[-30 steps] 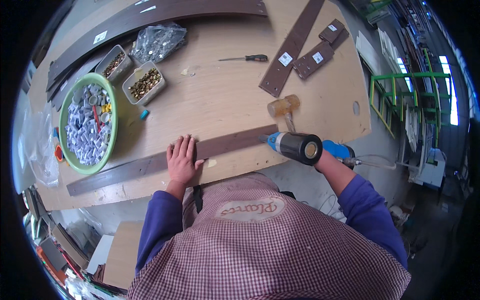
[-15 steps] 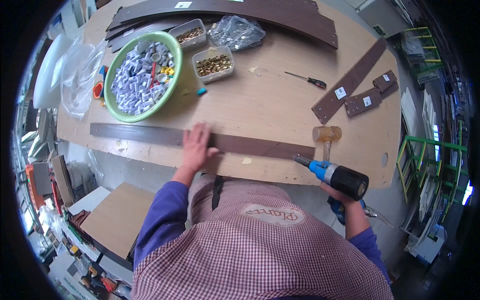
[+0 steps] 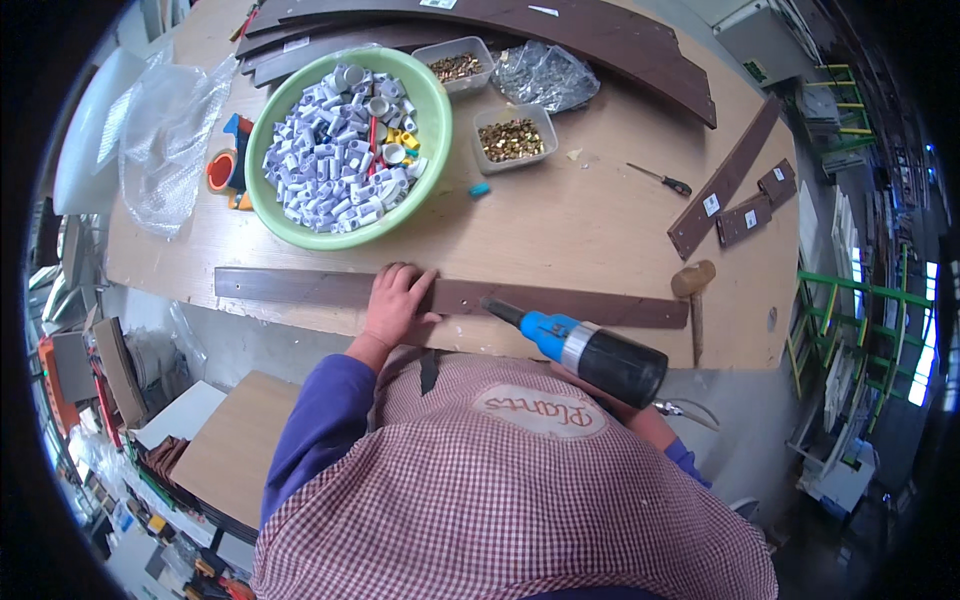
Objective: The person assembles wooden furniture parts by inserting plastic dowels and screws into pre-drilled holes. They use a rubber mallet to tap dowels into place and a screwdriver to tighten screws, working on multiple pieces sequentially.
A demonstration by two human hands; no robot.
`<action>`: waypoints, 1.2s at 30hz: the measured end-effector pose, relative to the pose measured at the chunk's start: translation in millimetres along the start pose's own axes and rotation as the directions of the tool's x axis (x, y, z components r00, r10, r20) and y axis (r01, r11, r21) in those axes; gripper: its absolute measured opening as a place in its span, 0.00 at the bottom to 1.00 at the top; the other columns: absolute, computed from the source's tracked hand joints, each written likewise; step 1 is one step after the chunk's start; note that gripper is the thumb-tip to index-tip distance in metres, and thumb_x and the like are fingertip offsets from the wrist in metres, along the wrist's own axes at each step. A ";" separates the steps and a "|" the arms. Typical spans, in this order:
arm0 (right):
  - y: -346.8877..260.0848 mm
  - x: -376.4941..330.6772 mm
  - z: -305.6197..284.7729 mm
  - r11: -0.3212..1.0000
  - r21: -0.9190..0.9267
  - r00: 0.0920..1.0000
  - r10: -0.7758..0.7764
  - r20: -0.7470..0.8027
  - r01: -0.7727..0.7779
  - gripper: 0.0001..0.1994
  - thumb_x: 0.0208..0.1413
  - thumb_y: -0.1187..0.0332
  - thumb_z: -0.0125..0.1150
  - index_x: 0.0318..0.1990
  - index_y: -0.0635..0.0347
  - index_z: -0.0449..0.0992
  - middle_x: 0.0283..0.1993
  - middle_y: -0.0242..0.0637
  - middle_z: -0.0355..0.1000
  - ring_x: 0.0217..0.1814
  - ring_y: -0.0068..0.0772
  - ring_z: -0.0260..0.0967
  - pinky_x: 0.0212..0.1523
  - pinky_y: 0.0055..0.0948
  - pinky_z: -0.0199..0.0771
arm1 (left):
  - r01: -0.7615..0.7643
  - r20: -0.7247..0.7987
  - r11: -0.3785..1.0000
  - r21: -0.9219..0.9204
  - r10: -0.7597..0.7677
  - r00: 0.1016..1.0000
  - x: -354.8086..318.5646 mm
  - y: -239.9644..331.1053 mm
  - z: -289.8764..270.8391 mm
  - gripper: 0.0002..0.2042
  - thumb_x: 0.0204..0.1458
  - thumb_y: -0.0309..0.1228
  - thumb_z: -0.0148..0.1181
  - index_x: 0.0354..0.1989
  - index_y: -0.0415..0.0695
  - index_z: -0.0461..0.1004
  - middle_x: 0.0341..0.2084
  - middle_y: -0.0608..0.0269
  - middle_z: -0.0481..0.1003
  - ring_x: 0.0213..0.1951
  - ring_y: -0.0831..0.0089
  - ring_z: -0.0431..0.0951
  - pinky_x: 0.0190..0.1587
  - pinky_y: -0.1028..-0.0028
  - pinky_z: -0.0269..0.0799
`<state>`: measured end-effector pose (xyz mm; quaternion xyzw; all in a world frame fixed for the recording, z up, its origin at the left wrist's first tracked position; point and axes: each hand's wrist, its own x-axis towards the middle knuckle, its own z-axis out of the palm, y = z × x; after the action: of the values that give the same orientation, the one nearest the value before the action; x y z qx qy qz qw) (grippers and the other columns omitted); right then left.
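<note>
A long dark brown board (image 3: 570, 303) lies along the table's near edge, with small holes in it. My left hand (image 3: 393, 303) rests on the board left of its middle, fingers stretched over it and thumb apart. Beneath a blue and black air tool (image 3: 580, 347), my right hand (image 3: 592, 388) is wrapped round its handle, mostly hidden by the tool's body. The tool's nozzle points left, close to a hole in the board; contact is hard to tell. An air hose fitting (image 3: 672, 407) shows at the tool's lower end.
A green basin (image 3: 440, 150) of pale plastic pieces stands at the left, beside a tape dispenser (image 3: 222, 170). Two tubs of brass-coloured fasteners (image 3: 512, 140) sit behind. Right are a mallet (image 3: 694, 279), a screwdriver (image 3: 661, 179) and brown boards (image 3: 725, 180). More boards (image 3: 640, 50) lie at the back.
My right hand has carried the air tool left, from the board's right end to near its middle. My left hand stays on the board. The view has shifted slightly.
</note>
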<state>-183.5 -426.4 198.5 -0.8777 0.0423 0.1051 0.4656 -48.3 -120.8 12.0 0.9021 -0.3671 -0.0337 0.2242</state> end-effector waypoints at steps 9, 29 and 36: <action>-6.2 20.1 63.6 0.948 -0.302 0.991 -0.121 -0.048 0.101 0.26 0.46 0.62 0.75 0.55 0.53 0.75 0.49 0.40 0.77 0.50 0.42 0.75 0.51 0.37 0.76 | -0.033 0.060 0.997 0.069 0.029 0.998 -17.7 -40.3 -22.1 0.39 0.50 0.63 0.46 0.65 0.49 0.63 0.59 0.53 0.65 0.62 0.55 0.62 0.66 0.50 0.51; -8.8 50.7 88.5 0.966 -0.012 0.951 0.255 0.176 -0.257 0.17 0.58 0.68 0.59 0.55 0.56 0.73 0.52 0.41 0.74 0.55 0.41 0.71 0.57 0.37 0.71 | -0.013 0.099 1.000 -0.012 0.014 0.995 -16.8 -45.7 -22.5 0.38 0.47 0.55 0.59 0.66 0.51 0.61 0.61 0.57 0.63 0.64 0.59 0.59 0.65 0.55 0.53; -2.6 57.3 88.7 0.955 -0.115 0.949 0.288 0.130 -0.274 0.16 0.49 0.62 0.64 0.47 0.52 0.76 0.40 0.42 0.78 0.45 0.46 0.76 0.46 0.37 0.74 | -0.014 0.084 1.000 -0.006 0.014 0.996 -17.6 -46.1 -23.0 0.38 0.47 0.57 0.56 0.65 0.50 0.62 0.61 0.57 0.64 0.63 0.58 0.60 0.65 0.55 0.52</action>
<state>-140.2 -350.3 139.5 -0.8740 0.1276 0.2361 0.4052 -26.2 -71.1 11.1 0.8968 -0.3823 -0.0712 0.2111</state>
